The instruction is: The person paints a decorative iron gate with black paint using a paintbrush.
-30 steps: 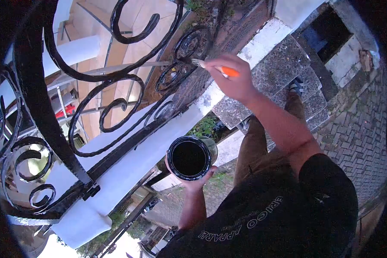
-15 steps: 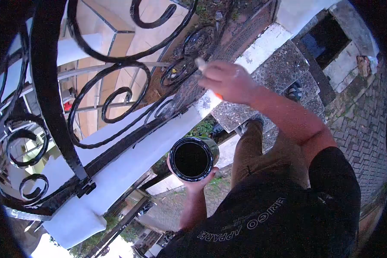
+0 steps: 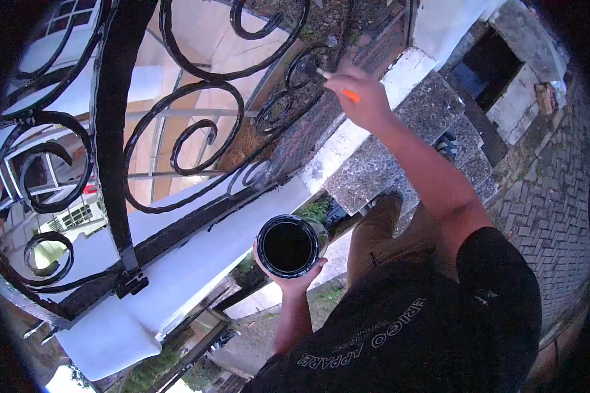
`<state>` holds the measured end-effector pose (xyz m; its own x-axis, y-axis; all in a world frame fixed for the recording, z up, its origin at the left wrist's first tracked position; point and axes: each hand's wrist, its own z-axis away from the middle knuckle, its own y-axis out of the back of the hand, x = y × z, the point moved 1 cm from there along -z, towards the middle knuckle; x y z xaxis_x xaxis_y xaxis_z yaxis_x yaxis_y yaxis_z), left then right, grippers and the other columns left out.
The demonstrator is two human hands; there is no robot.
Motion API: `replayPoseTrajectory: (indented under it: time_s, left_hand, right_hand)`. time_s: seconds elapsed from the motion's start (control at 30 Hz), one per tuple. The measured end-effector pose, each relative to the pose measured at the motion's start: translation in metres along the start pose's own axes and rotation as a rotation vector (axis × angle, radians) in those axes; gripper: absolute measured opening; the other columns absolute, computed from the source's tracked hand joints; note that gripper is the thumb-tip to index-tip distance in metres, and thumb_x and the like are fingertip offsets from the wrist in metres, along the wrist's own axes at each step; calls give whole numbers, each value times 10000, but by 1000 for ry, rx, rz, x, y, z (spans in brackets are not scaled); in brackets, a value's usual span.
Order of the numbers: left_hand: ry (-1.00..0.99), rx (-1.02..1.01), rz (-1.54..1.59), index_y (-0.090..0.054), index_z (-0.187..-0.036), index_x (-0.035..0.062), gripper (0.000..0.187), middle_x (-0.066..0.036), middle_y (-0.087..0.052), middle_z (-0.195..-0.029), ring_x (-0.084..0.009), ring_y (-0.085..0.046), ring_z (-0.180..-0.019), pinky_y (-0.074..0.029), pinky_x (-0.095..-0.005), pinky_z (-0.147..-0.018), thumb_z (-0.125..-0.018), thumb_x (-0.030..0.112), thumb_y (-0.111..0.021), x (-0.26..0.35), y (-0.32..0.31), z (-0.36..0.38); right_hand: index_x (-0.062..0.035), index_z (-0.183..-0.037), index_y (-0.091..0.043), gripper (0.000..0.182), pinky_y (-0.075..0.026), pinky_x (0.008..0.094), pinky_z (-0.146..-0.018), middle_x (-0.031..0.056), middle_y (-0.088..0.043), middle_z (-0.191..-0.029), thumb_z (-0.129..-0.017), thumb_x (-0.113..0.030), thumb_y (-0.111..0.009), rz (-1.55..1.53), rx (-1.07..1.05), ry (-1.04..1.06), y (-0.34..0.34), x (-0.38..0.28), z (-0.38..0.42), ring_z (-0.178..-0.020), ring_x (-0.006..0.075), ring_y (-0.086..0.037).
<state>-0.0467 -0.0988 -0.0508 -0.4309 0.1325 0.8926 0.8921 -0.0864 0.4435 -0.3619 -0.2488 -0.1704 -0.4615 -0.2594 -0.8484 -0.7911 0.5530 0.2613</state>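
Note:
My left hand (image 3: 296,283) is wrapped round a paint can (image 3: 323,234), its open top facing up and dark paint inside. Black paint coats the can's rim. My right hand (image 3: 364,101), closed, grips a paintbrush (image 3: 352,96) with an orange handle. The brush's bristle end is at a scroll of the black wrought-iron railing (image 3: 118,131); whether it touches the metal is hard to tell. Glossy black scrolls (image 3: 196,147) fill the railing's left part.
A white wall ledge (image 3: 170,278) runs diagonally under the railing. Stone steps (image 3: 400,141) lie below my right arm, with my feet on them. A dark opening (image 3: 485,69) is at the upper right, beside brick paving (image 3: 544,223).
My right hand has moved slightly up and right with the paintbrush, whose orange handle shows more. The view has shifted, and the can stays in my left hand.

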Motion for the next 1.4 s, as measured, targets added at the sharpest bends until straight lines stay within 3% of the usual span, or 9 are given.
replayPoseTrajectory:
  time_s: [0.1,0.2,0.27,0.4,0.47,0.6,0.77,1.2,1.4]
  left_hand:
    - [19,26,20,-112,-1470,56,1348,-176,-373,-1410,-313,-416,-1309,-327,-483,-1099,-484,409,-960,-4,3,9]
    - [-45,42,-62,-180,-1483,59,1262,-163,-448,-1379,-296,-515,-1227,-459,-461,-1032,-531,349,-957,-5,5,17]
    - [48,17,-57,-113,-1470,65,1336,-162,-372,-1404,-309,-414,-1309,-322,-478,-1102,-492,404,-957,-5,5,21]
    - [105,60,4,-119,-1467,62,1328,-161,-379,-1397,-309,-423,-1302,-322,-476,-1103,-493,397,-958,5,-2,25]
    - [48,59,-40,-126,-1465,69,1312,-160,-380,-1397,-313,-435,-1294,-345,-479,-1095,-496,374,-958,9,-7,23]
    - [-8,102,-10,-242,-1451,67,1201,-152,-490,-1342,-284,-547,-1187,-469,-445,-1023,-506,251,-959,16,-13,19]
    - [88,54,61,-135,-1464,90,1290,-160,-376,-1396,-316,-443,-1288,-388,-481,-1077,-500,323,-959,11,-11,20]
    - [63,112,97,-129,-1464,83,1305,-162,-378,-1392,-313,-448,-1283,-371,-479,-1085,-497,363,-960,23,-31,10]
    - [110,106,49,-144,-1459,70,1285,-161,-390,-1384,-307,-454,-1273,-381,-472,-1079,-505,347,-958,29,-37,11]
  right_hand:
    - [-137,-1005,-689,243,-553,364,-803,50,-615,-1042,-769,-80,-673,457,-63,403,2,-11,3,-1043,240,-620]
    - [-161,-996,-688,266,-559,378,-797,39,-597,-1062,-735,-106,-680,426,-204,364,-15,-9,16,-1068,220,-606]
    - [-156,-1001,-692,249,-554,366,-784,48,-596,-1028,-768,-71,-675,347,-192,319,-22,-14,22,-1021,242,-618]
    - [-83,-1074,-662,243,-561,327,-807,83,-630,-1036,-837,-29,-663,-186,5,-201,-14,-31,-3,-960,239,-648]
    - [25,-1169,-573,263,-551,369,-924,175,-603,-1145,-923,-65,-594,-1232,515,-905,-3,-38,-15,-1051,268,-634]
    - [60,-1217,-504,305,-578,380,-897,241,-589,-1123,-933,-36,-562,-1291,784,-1059,10,-15,-9,-1020,327,-644]
    - [83,-1090,-589,220,-599,358,-816,204,-637,-1050,-901,-26,-616,-899,521,-737,20,-32,-16,-863,278,-692]
    - [65,-1050,-641,216,-611,308,-715,179,-671,-999,-862,-38,-667,-764,379,-729,32,-14,-50,-801,233,-707]
    - [16,-872,-715,109,-524,225,-635,57,-695,-841,-802,-56,-758,-294,264,-445,6,-16,-43,-709,88,-634]
